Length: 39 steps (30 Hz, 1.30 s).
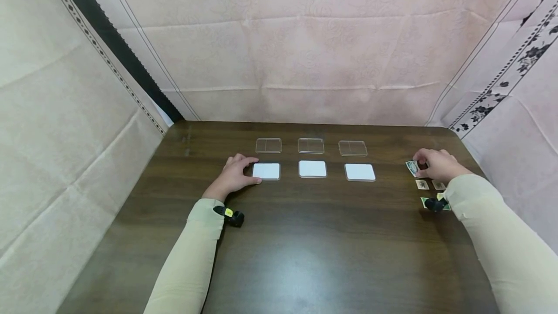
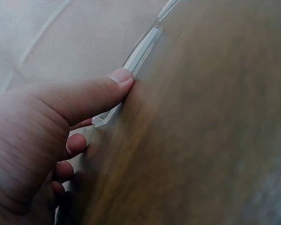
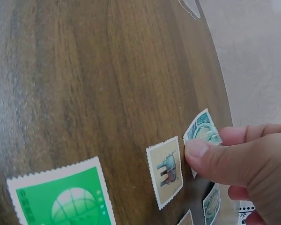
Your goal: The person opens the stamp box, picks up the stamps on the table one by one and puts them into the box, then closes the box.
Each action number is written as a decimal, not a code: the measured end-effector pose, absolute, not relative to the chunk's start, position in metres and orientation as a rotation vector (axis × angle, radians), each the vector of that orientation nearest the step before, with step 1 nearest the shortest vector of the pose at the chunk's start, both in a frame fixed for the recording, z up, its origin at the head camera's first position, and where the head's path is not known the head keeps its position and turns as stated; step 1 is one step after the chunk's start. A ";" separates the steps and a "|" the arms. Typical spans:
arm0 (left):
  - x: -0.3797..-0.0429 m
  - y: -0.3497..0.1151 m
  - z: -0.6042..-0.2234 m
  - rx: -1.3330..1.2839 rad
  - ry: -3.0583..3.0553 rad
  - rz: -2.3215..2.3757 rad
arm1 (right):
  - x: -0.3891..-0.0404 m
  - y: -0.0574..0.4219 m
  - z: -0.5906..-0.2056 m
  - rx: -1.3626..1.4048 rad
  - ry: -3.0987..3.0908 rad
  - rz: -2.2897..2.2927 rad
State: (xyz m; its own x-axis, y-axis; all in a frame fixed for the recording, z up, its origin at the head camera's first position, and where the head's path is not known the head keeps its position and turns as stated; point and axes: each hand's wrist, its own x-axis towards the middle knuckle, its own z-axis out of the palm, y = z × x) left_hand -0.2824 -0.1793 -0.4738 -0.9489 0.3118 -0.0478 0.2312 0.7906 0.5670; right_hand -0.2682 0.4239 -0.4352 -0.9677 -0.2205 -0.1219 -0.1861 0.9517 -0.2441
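Note:
My left hand point(image 1: 233, 174) grips the left end of a shallow clear plastic case point(image 1: 267, 171) with a white insert, lying on the table. Its thumb point(image 2: 117, 82) presses along the near edge, with the index finger at the far corner. Over at the right side, my right hand point(image 1: 440, 164) pinches a teal postage stamp point(image 3: 203, 132) between thumb and finger, the stamp tilted up. Beside it lies a tan stamp point(image 3: 165, 172) with a vessel picture. A larger green stamp point(image 3: 70, 201) shows a globe-like design. Another teal stamp point(image 3: 211, 206) lies partly behind the hand.
Two more white-filled cases, one in the middle point(image 1: 312, 169) and one at right point(image 1: 360, 172), continue the row. Behind them lie three clear plastic covers point(image 1: 311, 146). Pale patterned cloth point(image 1: 305, 52) hangs behind the brown wooden table point(image 1: 305, 246) and along both sides.

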 end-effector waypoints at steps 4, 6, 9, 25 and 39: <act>-0.282 -0.179 -0.474 0.434 2.842 0.864 | -0.265 0.423 -0.435 -0.291 2.964 -0.395; -0.283 -0.179 -0.475 0.432 2.844 0.860 | -0.263 0.423 -0.435 -0.291 2.968 -0.418; -0.283 -0.180 -0.475 0.438 2.844 0.862 | -0.262 0.424 -0.436 -0.299 2.982 -0.451; -0.284 -0.180 -0.477 0.434 2.843 0.863 | -0.260 0.428 -0.449 -0.450 3.110 -0.487; -0.284 -0.180 -0.477 0.449 2.843 0.868 | -0.255 0.426 -0.447 -0.595 3.147 -0.478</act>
State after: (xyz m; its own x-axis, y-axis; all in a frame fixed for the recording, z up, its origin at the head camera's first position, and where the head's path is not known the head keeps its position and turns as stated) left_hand -0.2838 -0.1803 -0.4770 -0.9464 0.3202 -0.0416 0.2424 0.7897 0.5635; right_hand -0.2548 0.4257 -0.4474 -0.9280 -0.3421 0.1477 -0.3705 0.8892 -0.2686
